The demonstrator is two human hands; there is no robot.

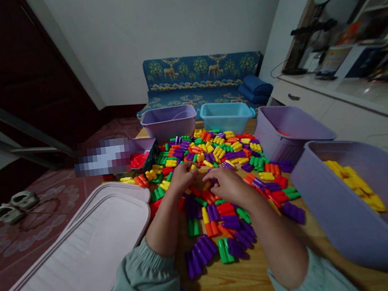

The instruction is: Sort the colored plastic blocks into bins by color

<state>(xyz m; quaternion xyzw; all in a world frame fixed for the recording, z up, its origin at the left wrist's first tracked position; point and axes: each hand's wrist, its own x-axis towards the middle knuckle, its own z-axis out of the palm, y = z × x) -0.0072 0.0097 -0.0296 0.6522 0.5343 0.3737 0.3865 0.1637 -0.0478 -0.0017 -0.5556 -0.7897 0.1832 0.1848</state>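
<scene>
On the table (246,280), a wide heap of blocks (216,152) spreads out: purple, green, red, orange and yellow pieces, all mixed. Both hands rest on the near middle of the heap. The left hand (183,175) lies palm down with fingers curled onto the blocks, its fingertips beside some yellow pieces; whether it grips one I cannot tell. The right hand (229,186) sits just beside it, almost touching, also palm down with its fingers bent into the pile, and its grasp is hidden too. Green sleeves (143,284) cover both forearms near the bottom edge.

Four bins ring the heap. A big purple bin (353,234) at the near right holds yellow blocks (358,186) only. Behind it stands a second purple bin (293,133), tilted. At the far side a third purple bin (169,122) and a blue bin (226,115) stand side by side. A small box (142,156) at the left edge holds red pieces. A pale lid (70,260) lies at the near left. Beyond the table sits a blue sofa (203,76), and slippers (13,205) lie on the floor to the left.
</scene>
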